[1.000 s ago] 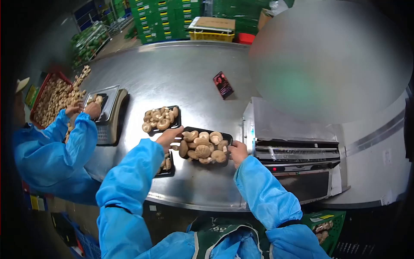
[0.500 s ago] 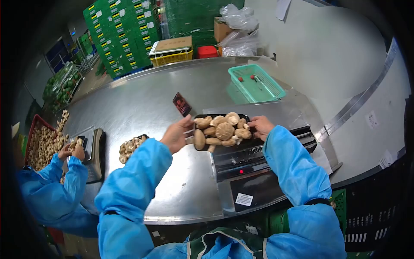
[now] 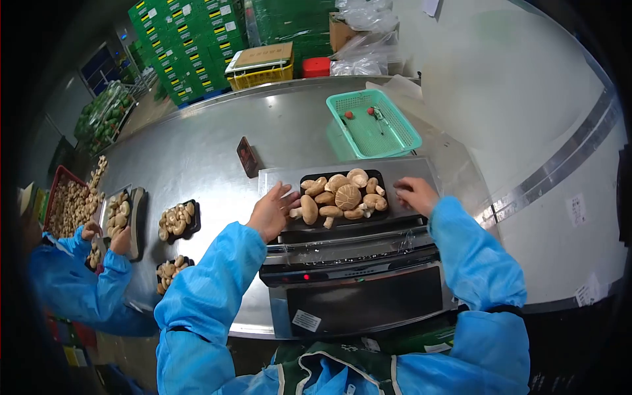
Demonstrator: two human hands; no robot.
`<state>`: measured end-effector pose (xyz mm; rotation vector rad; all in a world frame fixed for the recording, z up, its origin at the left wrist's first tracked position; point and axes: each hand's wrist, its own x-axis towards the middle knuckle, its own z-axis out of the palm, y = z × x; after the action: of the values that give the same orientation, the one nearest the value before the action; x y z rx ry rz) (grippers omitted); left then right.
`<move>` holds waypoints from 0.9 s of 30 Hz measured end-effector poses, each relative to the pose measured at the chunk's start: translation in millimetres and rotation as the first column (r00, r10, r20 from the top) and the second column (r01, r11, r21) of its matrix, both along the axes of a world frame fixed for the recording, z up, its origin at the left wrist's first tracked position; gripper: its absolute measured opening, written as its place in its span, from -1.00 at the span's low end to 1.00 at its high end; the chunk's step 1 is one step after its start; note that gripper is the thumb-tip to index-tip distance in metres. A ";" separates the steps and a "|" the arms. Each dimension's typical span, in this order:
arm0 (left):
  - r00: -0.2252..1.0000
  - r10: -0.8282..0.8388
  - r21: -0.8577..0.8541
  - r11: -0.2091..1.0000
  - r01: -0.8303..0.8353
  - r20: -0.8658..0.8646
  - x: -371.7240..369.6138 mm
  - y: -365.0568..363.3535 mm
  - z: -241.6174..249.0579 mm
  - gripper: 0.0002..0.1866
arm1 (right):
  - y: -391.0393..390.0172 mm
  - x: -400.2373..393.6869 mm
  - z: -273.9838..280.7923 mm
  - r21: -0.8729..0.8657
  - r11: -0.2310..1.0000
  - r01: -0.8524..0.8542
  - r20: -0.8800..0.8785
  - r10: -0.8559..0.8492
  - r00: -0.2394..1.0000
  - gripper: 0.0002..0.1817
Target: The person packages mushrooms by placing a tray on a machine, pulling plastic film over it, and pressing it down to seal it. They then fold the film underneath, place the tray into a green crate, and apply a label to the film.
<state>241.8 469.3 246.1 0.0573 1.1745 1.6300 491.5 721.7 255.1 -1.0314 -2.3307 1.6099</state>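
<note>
A black tray heaped with brown mushrooms lies on the flat metal plate of a wrapping machine. One mushroom stem pokes out over the tray's left edge. My left hand is beside that edge, its fingers apart and pointing toward the stem. On the other side, my right hand hovers a little away from the tray with loosely bent fingers and nothing between them. Below the plate, the machine's front bar shows a small red light.
Behind the machine stands a mint-green basket with small red items and a tool. A dark phone-like object rests on the steel table. Two mushroom trays sit at left, near a co-worker's hands at a scale.
The mushroom tray, held between both hands before, now rests on the plate, and both hands have let go. My view has shifted, showing a second tray at left.
</note>
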 end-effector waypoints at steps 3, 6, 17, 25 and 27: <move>0.968 0.030 -0.118 0.991 -0.061 -0.249 6.1 -29.0 15.6 -0.53 | 8.4 46.1 -3.6 0.395 0.880 -0.262 -0.021 0.294 0.956 -0.73; 0.248 -0.213 -0.240 0.967 -0.081 -0.945 -4.4 -79.4 5.4 -0.73 | 3.4 76.9 10.2 0.680 0.516 -0.521 0.216 0.539 0.814 -0.63; -0.216 -0.377 -0.412 0.898 0.155 -0.901 0.0 -64.6 20.5 -0.69 | -23.5 63.9 14.8 0.727 0.075 -0.683 0.500 0.624 0.601 -0.45; 0.458 -0.457 -0.369 0.889 0.272 -0.762 -9.0 -18.2 6.0 -0.78 | -33.3 72.3 6.9 0.739 0.289 -0.608 0.368 0.583 0.725 -0.53; 0.369 -0.416 -0.306 0.897 0.320 -0.831 -18.5 -16.8 10.1 -0.79 | -33.9 72.9 4.1 0.755 0.290 -0.588 0.353 0.576 0.738 -0.54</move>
<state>223.3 452.5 256.2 1.1905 1.8471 1.0683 564.4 687.8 259.2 0.0989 -3.0998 0.2609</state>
